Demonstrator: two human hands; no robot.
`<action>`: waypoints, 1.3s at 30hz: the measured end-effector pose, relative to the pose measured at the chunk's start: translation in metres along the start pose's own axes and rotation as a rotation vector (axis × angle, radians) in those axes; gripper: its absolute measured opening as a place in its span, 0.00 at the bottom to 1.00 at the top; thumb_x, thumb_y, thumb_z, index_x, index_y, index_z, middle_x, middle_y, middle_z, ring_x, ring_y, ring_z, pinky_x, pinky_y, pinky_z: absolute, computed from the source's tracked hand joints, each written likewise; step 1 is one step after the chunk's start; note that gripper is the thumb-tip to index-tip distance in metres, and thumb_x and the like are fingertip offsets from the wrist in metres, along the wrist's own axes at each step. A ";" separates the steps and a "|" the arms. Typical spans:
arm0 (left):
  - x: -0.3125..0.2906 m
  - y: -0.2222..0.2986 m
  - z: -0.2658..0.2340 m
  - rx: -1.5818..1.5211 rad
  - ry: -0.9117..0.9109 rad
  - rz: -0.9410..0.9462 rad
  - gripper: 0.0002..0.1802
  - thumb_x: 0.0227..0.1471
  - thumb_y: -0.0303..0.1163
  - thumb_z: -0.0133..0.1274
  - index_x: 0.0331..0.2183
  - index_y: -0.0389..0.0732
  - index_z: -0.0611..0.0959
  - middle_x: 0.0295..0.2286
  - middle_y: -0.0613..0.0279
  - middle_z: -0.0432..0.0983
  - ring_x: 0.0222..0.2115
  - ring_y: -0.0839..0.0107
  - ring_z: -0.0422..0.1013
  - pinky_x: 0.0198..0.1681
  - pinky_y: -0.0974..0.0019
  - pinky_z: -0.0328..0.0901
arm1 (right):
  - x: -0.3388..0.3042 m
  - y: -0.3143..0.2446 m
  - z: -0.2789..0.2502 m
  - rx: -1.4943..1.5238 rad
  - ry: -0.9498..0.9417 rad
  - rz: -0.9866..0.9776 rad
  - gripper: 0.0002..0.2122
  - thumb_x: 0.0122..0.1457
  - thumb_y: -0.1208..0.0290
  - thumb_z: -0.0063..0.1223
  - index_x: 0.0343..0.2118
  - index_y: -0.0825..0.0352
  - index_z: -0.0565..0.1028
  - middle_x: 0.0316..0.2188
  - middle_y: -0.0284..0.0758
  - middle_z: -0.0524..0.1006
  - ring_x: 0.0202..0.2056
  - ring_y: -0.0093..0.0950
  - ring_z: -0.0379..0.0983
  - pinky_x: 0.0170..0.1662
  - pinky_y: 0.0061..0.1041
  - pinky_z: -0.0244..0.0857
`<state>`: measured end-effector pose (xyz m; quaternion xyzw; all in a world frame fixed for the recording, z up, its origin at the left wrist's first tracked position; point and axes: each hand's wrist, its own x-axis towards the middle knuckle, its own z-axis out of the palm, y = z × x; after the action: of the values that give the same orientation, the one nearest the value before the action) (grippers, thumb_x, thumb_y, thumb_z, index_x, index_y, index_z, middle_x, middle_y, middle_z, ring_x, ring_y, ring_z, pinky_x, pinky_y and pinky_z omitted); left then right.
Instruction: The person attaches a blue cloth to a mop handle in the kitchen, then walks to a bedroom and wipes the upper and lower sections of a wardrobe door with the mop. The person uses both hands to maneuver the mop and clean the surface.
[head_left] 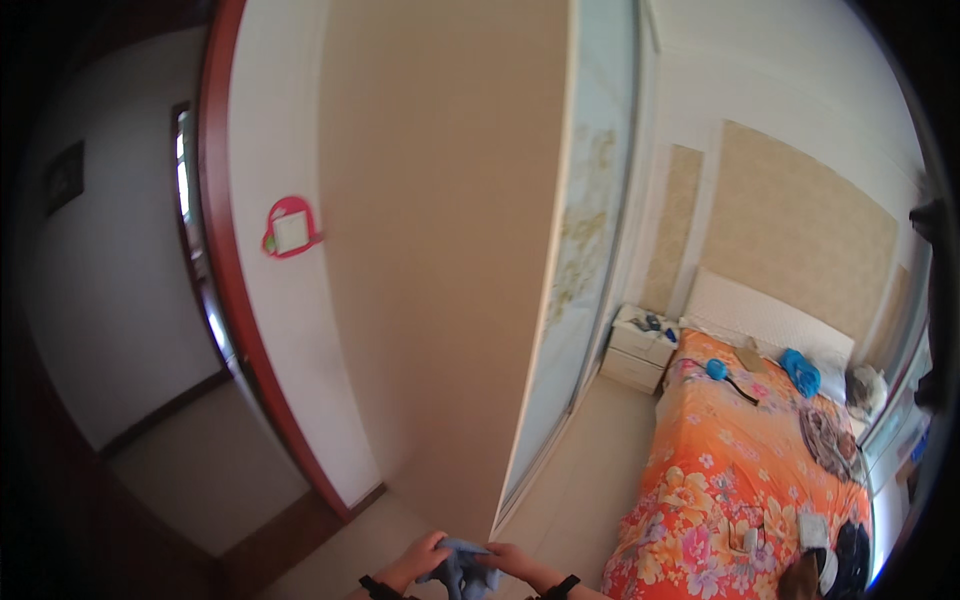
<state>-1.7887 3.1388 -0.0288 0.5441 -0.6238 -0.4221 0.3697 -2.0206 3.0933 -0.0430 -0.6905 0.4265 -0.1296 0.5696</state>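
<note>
"What are our fingers doing?"

"They are closed; our left hand (430, 550) and right hand (510, 562) each grip a grey-blue cloth (464, 566); it hangs between them, low in front of us."

"What else do we see?"

"A tall beige wardrobe side (440, 250) ahead; to our right, a bed with a flowery orange bedspread (715, 440); a white nightstand (638, 348) beside it."

Straight ahead of the left hand (428, 556) and right hand (512, 560), a tall beige panel (440, 250) blocks the way. To its right, a strip of tiled floor (575, 440) gives passage between the sliding door (580, 240) and the bed (675, 430), with a nightstand (632, 368) narrowing its far end. To the left, past the red door frame (246, 340), a doorway opens
</note>
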 end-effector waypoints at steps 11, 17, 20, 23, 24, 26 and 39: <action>-0.006 -0.005 -0.051 -0.173 0.201 -0.259 0.16 0.49 0.31 0.51 0.41 0.37 0.76 0.23 0.66 0.72 0.18 0.79 0.67 0.15 0.72 0.60 | 0.097 -0.027 0.011 -0.036 -0.246 -0.060 0.14 0.56 0.61 0.55 0.36 0.69 0.77 0.27 0.31 0.77 0.32 0.18 0.69 0.37 0.23 0.65; 0.015 -0.005 -0.080 -0.187 0.154 -0.395 0.14 0.50 0.31 0.49 0.40 0.37 0.78 0.29 0.58 0.76 0.29 0.74 0.70 0.34 0.69 0.66 | 0.163 -0.036 0.016 -0.040 -0.399 -0.096 0.15 0.55 0.60 0.55 0.36 0.69 0.76 0.29 0.39 0.77 0.34 0.27 0.72 0.39 0.27 0.65; 0.009 -0.014 -0.088 -0.364 0.294 -0.409 0.14 0.50 0.29 0.48 0.39 0.35 0.78 0.30 0.62 0.76 0.29 0.76 0.69 0.34 0.71 0.65 | 0.189 -0.041 0.031 -0.111 -0.363 -0.207 0.16 0.54 0.61 0.56 0.39 0.69 0.75 0.33 0.41 0.76 0.38 0.30 0.72 0.43 0.27 0.64; -0.007 -0.028 -0.099 -0.524 0.381 -0.411 0.15 0.52 0.28 0.47 0.42 0.34 0.77 0.29 0.68 0.74 0.26 0.80 0.67 0.27 0.75 0.64 | 0.210 -0.055 0.041 -0.145 -0.530 -0.295 0.17 0.54 0.61 0.56 0.41 0.69 0.75 0.37 0.43 0.75 0.42 0.32 0.71 0.46 0.28 0.63; -0.013 -0.033 -0.103 -0.547 0.426 -0.447 0.15 0.52 0.28 0.47 0.42 0.34 0.76 0.29 0.68 0.74 0.27 0.80 0.68 0.28 0.75 0.64 | 0.216 -0.059 0.047 -0.160 -0.588 -0.208 0.17 0.54 0.61 0.56 0.41 0.69 0.75 0.37 0.43 0.75 0.41 0.32 0.71 0.46 0.28 0.63; -0.022 -0.046 -0.120 -0.573 0.514 -0.448 0.14 0.52 0.27 0.47 0.41 0.33 0.76 0.30 0.67 0.74 0.29 0.80 0.68 0.30 0.75 0.64 | 0.238 -0.069 0.061 -0.081 -0.709 -0.176 0.17 0.54 0.61 0.56 0.41 0.68 0.75 0.37 0.43 0.75 0.41 0.31 0.71 0.46 0.28 0.64; -0.099 -0.101 -0.316 -0.495 0.677 -0.487 0.14 0.50 0.28 0.49 0.40 0.33 0.78 0.30 0.64 0.76 0.30 0.77 0.70 0.33 0.73 0.65 | 0.360 -0.200 0.239 -0.282 -0.858 -0.143 0.13 0.58 0.62 0.51 0.34 0.68 0.74 0.29 0.34 0.76 0.35 0.23 0.70 0.42 0.25 0.63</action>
<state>-1.4470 3.1923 -0.0059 0.6768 -0.2035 -0.4314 0.5607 -1.5566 2.9871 -0.0501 -0.7803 0.1166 0.1886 0.5849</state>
